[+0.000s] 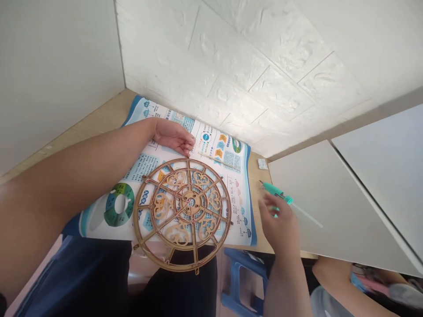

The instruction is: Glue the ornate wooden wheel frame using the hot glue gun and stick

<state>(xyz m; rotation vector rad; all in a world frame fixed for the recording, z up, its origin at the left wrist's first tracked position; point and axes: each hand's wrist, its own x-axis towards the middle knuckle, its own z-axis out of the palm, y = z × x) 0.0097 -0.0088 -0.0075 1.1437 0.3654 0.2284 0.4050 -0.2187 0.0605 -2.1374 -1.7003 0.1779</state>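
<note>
The person shows one left hand (pixel 175 136) and one right hand (pixel 280 223): one round wooden frame (pixel 185 204) between them, one printed sheet (pixel 147 167) under the left, one teal tool (pixel 276 191) at the right, one blue stool (pixel 244 262) lower than both.

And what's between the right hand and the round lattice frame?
In the head view, from right hand to frame: a strip of tabletop, then the printed sheet.

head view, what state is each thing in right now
Wheel, on the poster, near rim overhanging the table
Poster, spread out, printed side up
Teal tool, held in the right hand
Left hand, fingers loosely curled
Stool, on the floor, partly hidden
</note>
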